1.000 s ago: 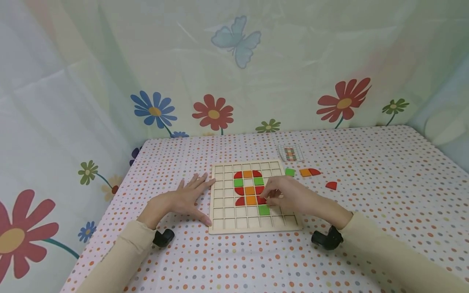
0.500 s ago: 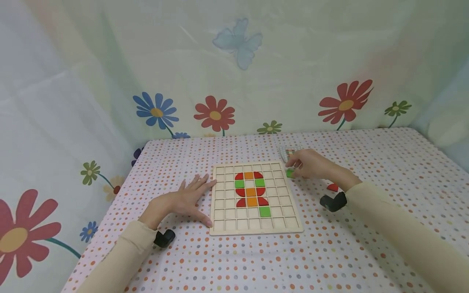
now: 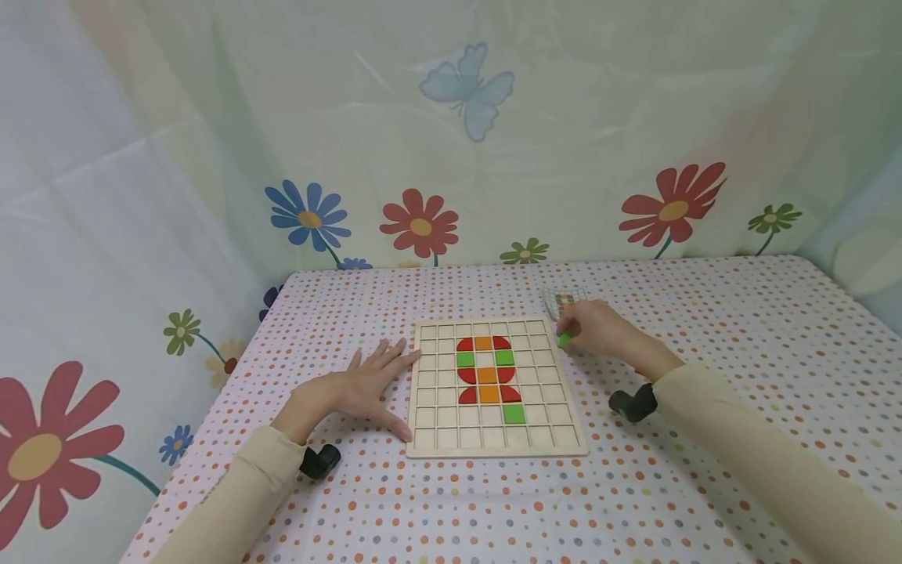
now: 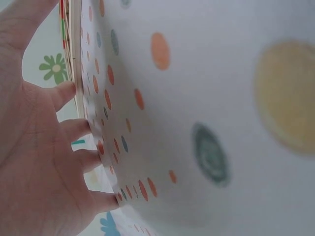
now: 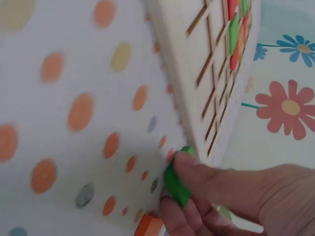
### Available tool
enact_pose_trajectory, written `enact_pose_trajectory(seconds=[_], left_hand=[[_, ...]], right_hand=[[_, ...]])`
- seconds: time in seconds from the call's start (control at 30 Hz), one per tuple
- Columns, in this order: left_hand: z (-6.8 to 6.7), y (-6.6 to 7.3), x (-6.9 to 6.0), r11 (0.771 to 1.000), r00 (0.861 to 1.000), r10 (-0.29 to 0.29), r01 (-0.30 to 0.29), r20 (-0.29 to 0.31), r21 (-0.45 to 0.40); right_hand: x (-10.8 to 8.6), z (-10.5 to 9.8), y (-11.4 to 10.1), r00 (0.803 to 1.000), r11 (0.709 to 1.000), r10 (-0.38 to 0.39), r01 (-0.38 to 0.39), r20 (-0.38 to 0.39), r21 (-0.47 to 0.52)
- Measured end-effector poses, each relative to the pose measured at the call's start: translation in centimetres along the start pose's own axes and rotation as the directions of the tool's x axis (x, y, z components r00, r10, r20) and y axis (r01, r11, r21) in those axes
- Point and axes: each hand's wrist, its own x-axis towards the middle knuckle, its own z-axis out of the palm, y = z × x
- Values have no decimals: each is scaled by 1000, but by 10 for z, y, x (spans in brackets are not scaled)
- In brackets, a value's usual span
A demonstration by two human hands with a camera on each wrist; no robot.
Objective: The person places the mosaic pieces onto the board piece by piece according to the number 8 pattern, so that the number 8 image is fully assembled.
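A wooden grid board [image 3: 430, 439] lies on the table, with red, orange and green tiles set in its middle cells. One green square tile [image 3: 514, 413] sits lower than the others. My left hand [image 3: 359, 392] is spread, thumb and fingertips at the board's left edge; in the left wrist view its fingers are straight against the cloth. Beyond the board's right edge, my right hand [image 3: 597, 329] pinches a green tile [image 5: 177, 184] between thumb and fingers, tilted in the right wrist view. An orange tile [image 5: 149, 225] lies close under that hand.
Behind the right hand lies a small pattern card [image 3: 564, 298], partly covered by the fingers. A bit of a red piece [image 3: 640, 371] shows beside the right wrist. The dotted tablecloth [image 3: 451, 517] runs back to a flowered curtain [image 3: 564, 157].
My right hand has left a red piece on the board, moved away to the loose tiles at the right and picked up a green tile. The left hand stays at the board's edge.
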Motion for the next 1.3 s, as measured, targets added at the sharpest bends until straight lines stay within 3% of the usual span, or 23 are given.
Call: enact_pose_trajectory(seconds=[0.33,0.47,0.67,0.8,1.0,1.13,1.3], left_hand=[[3,0,-1,1000,1000,1,-1,-2,-3],[2,-1,-1,1000,1000,5,-5,-7,-3],[2,-2,0,1000,1000,8,-8,-7,-9],[1,-2,1,1000,1000,9,-9,-7,-8],[1,-2,1,1000,1000,12,-12,-2,-4],[1,-2,0,1000,1000,8,-8,7,1],[0,-2,0,1000,1000,7,-7,10,-1]], right_hand=[[-6,5,-6,998,999,36,-36,-47,0],[-11,4,-12,996,1000,-19,21,-92,21],[-16,8,-43,983,992,-117,121,-139,23],[-21,19,-66,973,975,-205,212,-104,60],[-26,37,-95,937,922,-348,348,-34,167],[-26,49,-107,913,897,-407,394,28,200],[-26,62,-115,898,889,-433,413,75,198]])
